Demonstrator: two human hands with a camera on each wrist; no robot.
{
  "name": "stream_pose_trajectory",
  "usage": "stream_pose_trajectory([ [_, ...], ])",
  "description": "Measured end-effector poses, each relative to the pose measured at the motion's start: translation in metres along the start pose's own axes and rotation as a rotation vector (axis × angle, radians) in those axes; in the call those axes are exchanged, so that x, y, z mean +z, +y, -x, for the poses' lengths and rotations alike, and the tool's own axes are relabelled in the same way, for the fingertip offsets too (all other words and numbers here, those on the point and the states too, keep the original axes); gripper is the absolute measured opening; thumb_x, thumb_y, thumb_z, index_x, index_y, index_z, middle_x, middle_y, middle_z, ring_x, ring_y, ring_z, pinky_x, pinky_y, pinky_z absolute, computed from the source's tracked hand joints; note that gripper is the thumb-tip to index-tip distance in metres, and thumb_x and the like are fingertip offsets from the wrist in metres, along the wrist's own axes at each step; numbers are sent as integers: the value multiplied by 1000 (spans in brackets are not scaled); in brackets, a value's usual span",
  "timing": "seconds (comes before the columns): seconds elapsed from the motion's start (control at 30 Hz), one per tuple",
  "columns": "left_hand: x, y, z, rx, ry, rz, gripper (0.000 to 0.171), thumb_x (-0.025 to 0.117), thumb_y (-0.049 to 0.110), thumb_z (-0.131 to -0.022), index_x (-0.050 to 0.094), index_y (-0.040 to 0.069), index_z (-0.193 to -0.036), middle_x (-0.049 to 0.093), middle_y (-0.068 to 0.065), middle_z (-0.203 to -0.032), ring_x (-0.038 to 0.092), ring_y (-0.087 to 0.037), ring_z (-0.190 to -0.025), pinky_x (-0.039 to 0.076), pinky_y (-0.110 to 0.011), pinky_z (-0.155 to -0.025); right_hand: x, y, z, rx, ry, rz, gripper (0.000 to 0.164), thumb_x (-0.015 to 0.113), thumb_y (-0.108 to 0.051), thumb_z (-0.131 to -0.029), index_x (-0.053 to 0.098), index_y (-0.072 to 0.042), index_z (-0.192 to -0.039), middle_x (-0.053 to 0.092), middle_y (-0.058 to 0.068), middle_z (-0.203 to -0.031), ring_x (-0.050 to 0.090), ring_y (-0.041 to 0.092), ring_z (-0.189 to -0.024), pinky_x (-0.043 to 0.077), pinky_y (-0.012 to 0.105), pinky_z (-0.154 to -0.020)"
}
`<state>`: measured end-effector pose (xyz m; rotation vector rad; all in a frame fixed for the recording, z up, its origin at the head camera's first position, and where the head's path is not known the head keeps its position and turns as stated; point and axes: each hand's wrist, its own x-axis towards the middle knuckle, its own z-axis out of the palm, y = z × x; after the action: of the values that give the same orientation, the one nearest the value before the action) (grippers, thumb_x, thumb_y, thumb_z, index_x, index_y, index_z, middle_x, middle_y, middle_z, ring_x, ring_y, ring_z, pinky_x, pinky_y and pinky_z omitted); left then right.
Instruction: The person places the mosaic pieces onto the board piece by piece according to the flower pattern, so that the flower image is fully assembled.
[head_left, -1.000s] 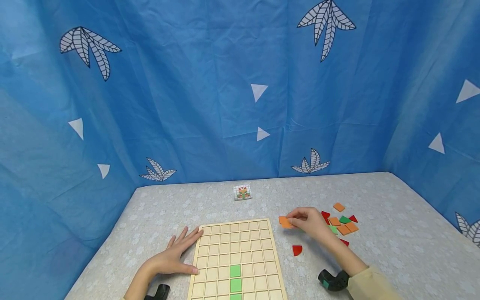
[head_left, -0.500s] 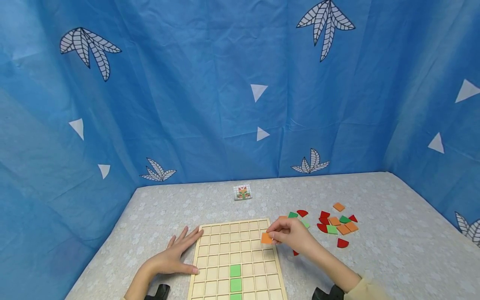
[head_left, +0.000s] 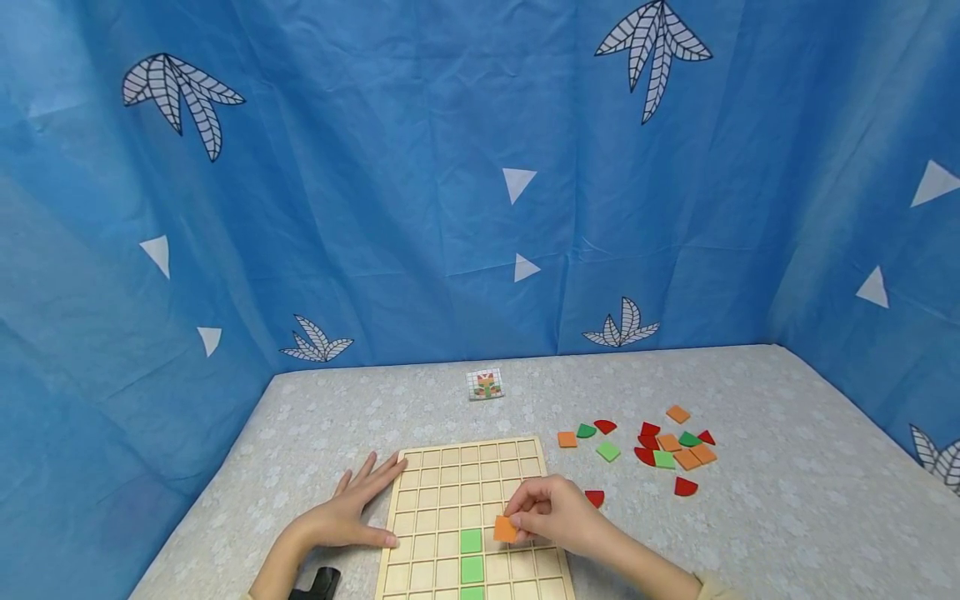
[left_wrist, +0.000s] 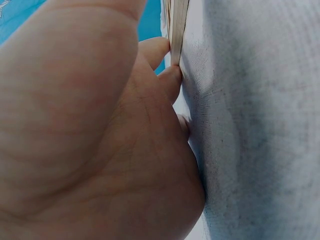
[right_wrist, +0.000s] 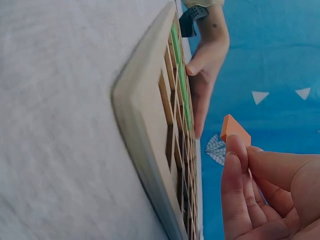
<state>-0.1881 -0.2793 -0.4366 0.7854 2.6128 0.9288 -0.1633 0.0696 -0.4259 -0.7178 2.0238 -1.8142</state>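
Between thumb and fingertips my right hand (head_left: 551,515) pinches an orange square tile (head_left: 505,529), held over the right half of a wooden grid board (head_left: 427,502). The right wrist view shows the orange tile (right_wrist: 235,131) standing out past the fingertips, above the board's cells. A column of green square tiles (head_left: 471,541) lies in the cells just left of it. My left hand (head_left: 341,518) lies with fingers spread at the board's left side, the index fingertip and thumb tip on the frame. In the left wrist view the left palm (left_wrist: 135,150) hides most of the board edge.
Right of the board lie several loose tiles: an orange square (head_left: 567,439), a light green square (head_left: 608,451), red quarter circles (head_left: 686,486) and dark green pieces (head_left: 586,431). A small pattern card (head_left: 485,384) lies behind the board. Blue curtain (head_left: 450,208) surrounds the table.
My right hand has carried the orange tile from the loose pieces on the right, leftward and nearer, over the board. The left hand has stayed in place.
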Motion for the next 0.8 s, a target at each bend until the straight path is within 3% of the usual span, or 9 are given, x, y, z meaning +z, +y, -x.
stream_pose_trajectory([
  [0.27, -1, 1, 1, 11, 1, 10, 100, 79, 36, -73, 23, 4, -149, 12, -20, -152, -10, -49, -133, -10, -72, -93, 12, 7, 3, 3, -31, 24, 8, 64, 7, -84, 67, 0, -84, 62, 7, -72, 65, 21, -62, 56, 31, -57],
  [0.8, -1, 2, 1, 4, -3, 7, 99, 79, 35, -74, 22, 4, -149, 11, -21, -152, -10, -49, -133, -11, -71, -94, 19, 14, 5, -48, -59, 104, 13, 64, 9, -83, 68, -3, -82, 63, 0, -69, 63, 12, -58, 54, 24, -54],
])
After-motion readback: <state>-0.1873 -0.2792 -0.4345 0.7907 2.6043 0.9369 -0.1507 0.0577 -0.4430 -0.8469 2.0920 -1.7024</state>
